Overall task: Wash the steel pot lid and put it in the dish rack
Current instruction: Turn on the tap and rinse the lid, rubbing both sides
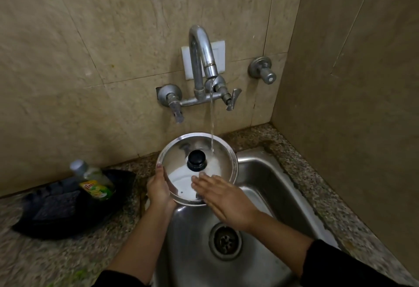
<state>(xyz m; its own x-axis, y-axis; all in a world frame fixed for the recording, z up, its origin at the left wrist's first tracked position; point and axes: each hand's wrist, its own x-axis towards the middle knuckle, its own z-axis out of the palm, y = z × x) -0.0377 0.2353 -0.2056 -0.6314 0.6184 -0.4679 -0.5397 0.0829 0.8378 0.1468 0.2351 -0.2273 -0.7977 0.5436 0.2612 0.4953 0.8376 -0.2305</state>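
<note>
The steel pot lid (181, 150) with a black knob (196, 159) is held tilted over the steel sink (267, 173), top side facing me. Water from the tap (201, 60) runs onto its upper right part. My left hand (159, 188) grips the lid's left rim from below, thumb on the edge. My right hand (223, 198) lies flat on the lid's lower right surface, fingers spread, holding nothing. No dish rack is in view.
A green dish-soap bottle (96, 183) leans in a black tray (68, 205) on the granite counter (45, 261) at left. The drain (225, 241) sits below my hands. A wall valve (263, 70) is at right; tiled walls close in behind and at right.
</note>
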